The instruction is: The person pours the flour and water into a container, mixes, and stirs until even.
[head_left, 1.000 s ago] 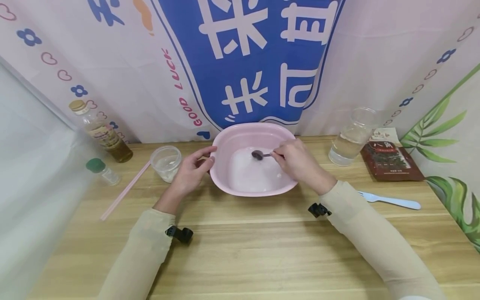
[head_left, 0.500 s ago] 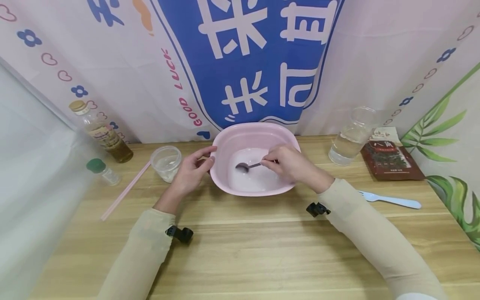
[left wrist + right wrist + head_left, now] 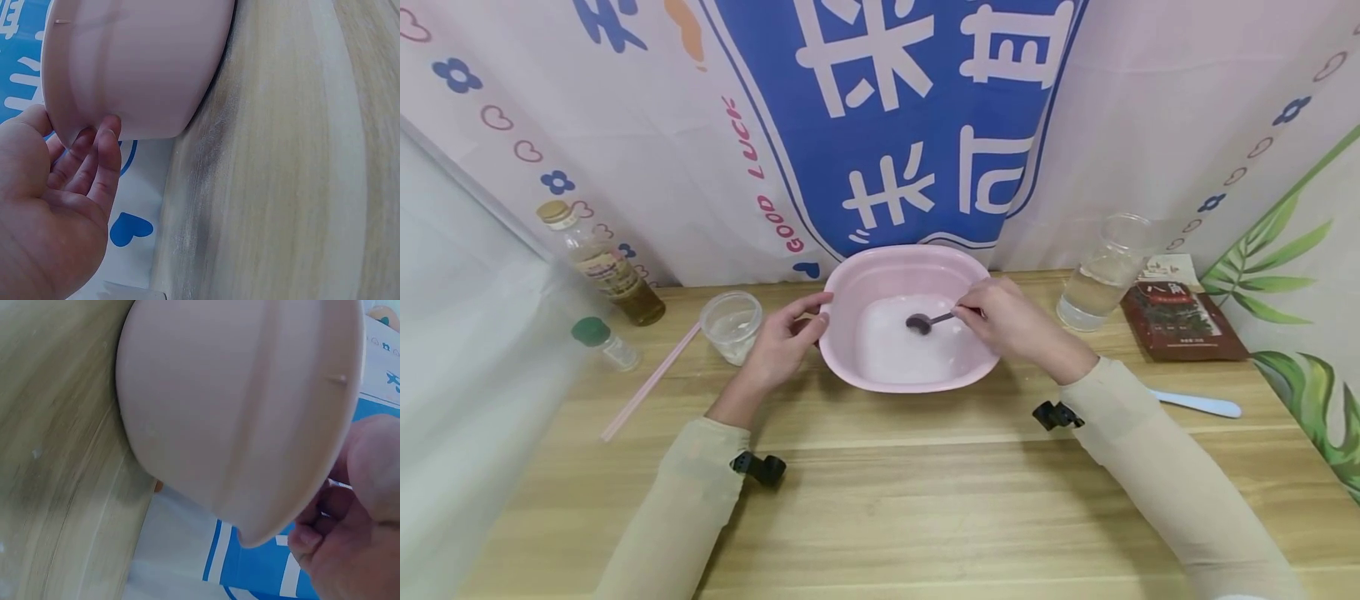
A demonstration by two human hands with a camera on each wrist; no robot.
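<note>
A pink plastic basin (image 3: 910, 385) stands on the table against the back cloth, with whitish liquid (image 3: 887, 350) in its bottom. My left hand (image 3: 778, 342) grips the basin's left rim; in the left wrist view its thumb lies over the rim and its fingers (image 3: 107, 150) curl beneath. Over the right side of the basin, my right hand (image 3: 1011, 325) pinches the handle of a dark spoon (image 3: 919, 323). The spoon's bowl is at the liquid, near the middle. From the right wrist view, the basin wall hides the spoon.
To the left are an oil bottle (image 3: 617, 283), a green-capped shaker (image 3: 602, 340), pink chopsticks (image 3: 651, 383) and a clear tub (image 3: 732, 325). On the right stand a glass of water (image 3: 1093, 287), a brown spice packet (image 3: 1180, 325) and a light blue fork (image 3: 1202, 405), partly hidden by the sleeve.
The spoon swept left and toward me, then back right to the basin's middle. My right hand moved with it and is now farther right. My left hand stays on the rim.
</note>
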